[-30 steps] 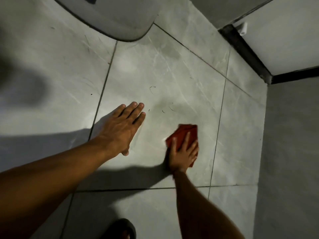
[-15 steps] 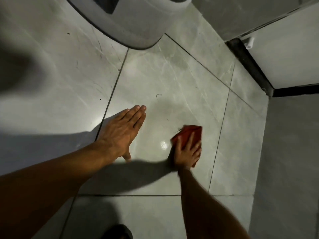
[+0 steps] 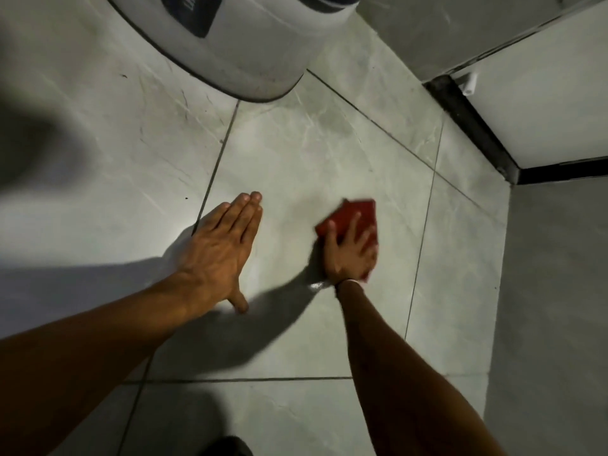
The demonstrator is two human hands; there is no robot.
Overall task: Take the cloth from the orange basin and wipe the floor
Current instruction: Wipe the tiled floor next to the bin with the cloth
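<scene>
Folded red cloth [image 3: 353,215] lies flat on the grey marbled floor tile [image 3: 306,153], pinned under the right hand [image 3: 350,253], whose fingers are spread and pressing down on the cloth's near half, the far corner poking out past the fingertips. Left hand [image 3: 220,248] is flat on the same tile, well apart to the left of the cloth, fingers straight and together, thumb out, holding nothing. A white rounded plastic appliance base [image 3: 237,44] stands on the floor beyond both hands, with a black door threshold strip [image 3: 473,123] off to the right.
</scene>
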